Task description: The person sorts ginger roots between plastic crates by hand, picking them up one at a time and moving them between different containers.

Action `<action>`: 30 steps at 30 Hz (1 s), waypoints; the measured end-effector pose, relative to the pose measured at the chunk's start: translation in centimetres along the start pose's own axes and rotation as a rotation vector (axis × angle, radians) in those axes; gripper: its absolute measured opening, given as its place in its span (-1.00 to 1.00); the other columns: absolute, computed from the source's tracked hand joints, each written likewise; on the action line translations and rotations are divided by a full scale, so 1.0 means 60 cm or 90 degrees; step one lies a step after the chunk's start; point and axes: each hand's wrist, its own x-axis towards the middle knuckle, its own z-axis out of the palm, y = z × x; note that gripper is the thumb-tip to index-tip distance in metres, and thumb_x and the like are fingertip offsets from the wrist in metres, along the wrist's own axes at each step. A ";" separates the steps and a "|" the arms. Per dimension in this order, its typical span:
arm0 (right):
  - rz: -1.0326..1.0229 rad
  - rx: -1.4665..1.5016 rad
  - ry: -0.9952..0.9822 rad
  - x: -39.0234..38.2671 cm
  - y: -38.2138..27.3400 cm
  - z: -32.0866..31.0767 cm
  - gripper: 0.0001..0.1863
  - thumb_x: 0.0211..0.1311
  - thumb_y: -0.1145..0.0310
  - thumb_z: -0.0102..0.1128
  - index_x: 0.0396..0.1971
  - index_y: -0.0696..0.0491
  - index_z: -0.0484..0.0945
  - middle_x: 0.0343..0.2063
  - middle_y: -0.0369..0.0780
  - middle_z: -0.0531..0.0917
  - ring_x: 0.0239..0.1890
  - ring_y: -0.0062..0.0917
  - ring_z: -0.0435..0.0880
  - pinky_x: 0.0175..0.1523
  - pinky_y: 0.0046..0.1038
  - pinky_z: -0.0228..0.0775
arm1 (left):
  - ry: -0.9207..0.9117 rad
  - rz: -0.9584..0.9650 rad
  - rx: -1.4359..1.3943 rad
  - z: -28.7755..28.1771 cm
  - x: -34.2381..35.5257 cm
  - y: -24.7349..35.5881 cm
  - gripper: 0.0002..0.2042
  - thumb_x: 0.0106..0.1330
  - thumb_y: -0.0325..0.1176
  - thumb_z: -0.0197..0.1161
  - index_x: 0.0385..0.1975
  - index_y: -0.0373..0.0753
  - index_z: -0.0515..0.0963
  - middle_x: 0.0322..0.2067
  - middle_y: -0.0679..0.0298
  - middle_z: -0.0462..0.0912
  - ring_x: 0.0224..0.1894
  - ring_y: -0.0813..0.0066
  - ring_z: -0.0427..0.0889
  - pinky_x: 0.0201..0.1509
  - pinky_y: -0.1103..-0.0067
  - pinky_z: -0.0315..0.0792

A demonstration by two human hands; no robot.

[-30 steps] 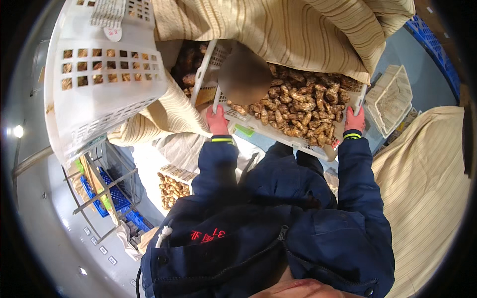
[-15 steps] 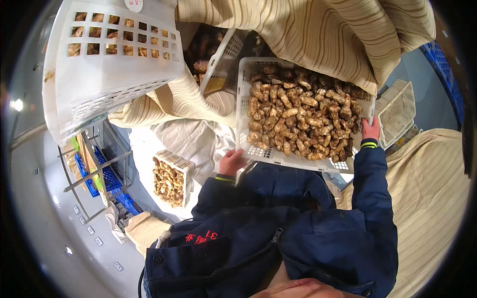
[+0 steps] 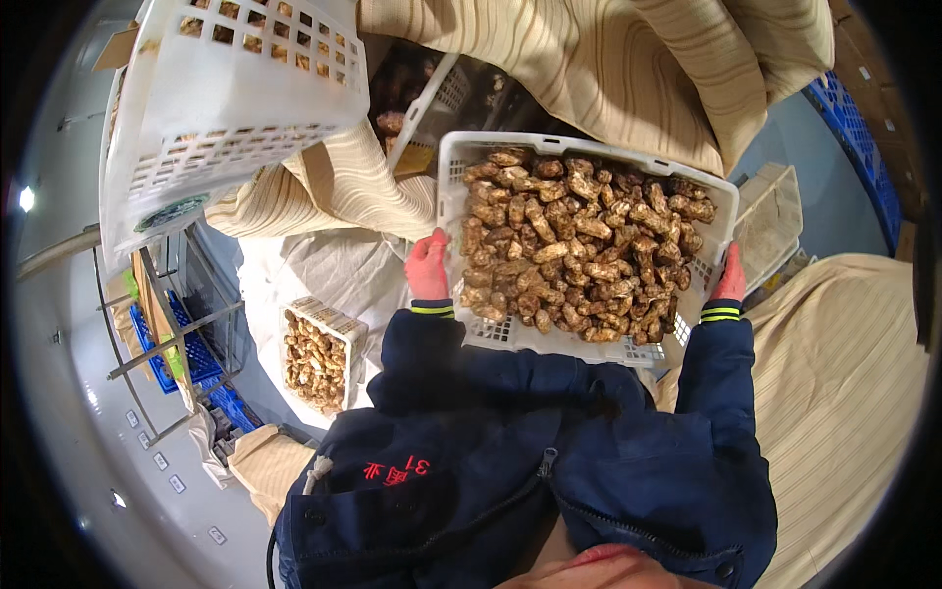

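A white plastic crate (image 3: 450,187) with perforated sides is between my two hands, in front of my chest. Stubby brown-and-cream mushrooms (image 3: 579,250) cover most of its floor. My left hand (image 3: 428,267) is closed on the crate's left rim, and the fingers behind the wall are partly hidden. On the opposite side my right hand (image 3: 729,275) grips the right wall, its fingers also partly out of sight. Striped beige cloth (image 3: 628,88) hangs just beyond the crate's far rim.
A tall white crate (image 3: 245,98) with more mushrooms stands at upper left. Lower left, a small basket (image 3: 355,344) of mushrooms sits on white cloth (image 3: 334,265). A translucent bin (image 3: 770,221) is right of my right hand. Striped cloth (image 3: 834,393) covers something at right.
The crate has come nearer to my body and its far side has dropped into fuller view. My left hand has shifted up along the crate's left side.
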 end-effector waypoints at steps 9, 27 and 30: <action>-0.342 0.112 -0.037 0.001 0.022 0.017 -0.58 0.35 0.12 -0.04 -0.10 0.22 0.46 -0.27 -0.18 0.53 -0.28 -0.49 0.49 -0.19 -0.47 0.37 | 0.005 0.113 -0.222 0.013 0.008 -0.012 -0.81 0.32 -0.34 0.15 -0.23 -0.35 0.49 -0.32 0.31 0.58 -0.36 0.60 0.50 -0.23 0.63 0.43; -0.201 0.228 -0.153 0.304 0.211 -0.031 -0.70 0.34 0.33 -0.04 -0.06 0.21 0.47 -0.16 -0.20 0.61 -0.15 -0.47 0.59 0.00 -0.49 0.41 | -0.036 0.096 0.233 0.078 0.154 -0.076 -0.72 0.27 -0.23 0.23 -0.23 -0.35 0.57 -0.35 0.28 0.62 -0.38 0.60 0.50 -0.25 0.68 0.40; -0.198 -0.136 -0.067 0.173 0.092 0.115 -0.61 0.30 0.16 0.08 -0.15 0.22 0.55 -0.27 -0.29 0.61 -0.24 -0.64 0.49 -0.10 -0.59 0.32 | 0.009 -0.022 0.088 0.022 0.150 -0.127 -0.65 0.24 -0.15 0.25 -0.25 -0.40 0.59 -0.43 0.29 0.62 -0.47 0.67 0.46 -0.35 0.68 0.34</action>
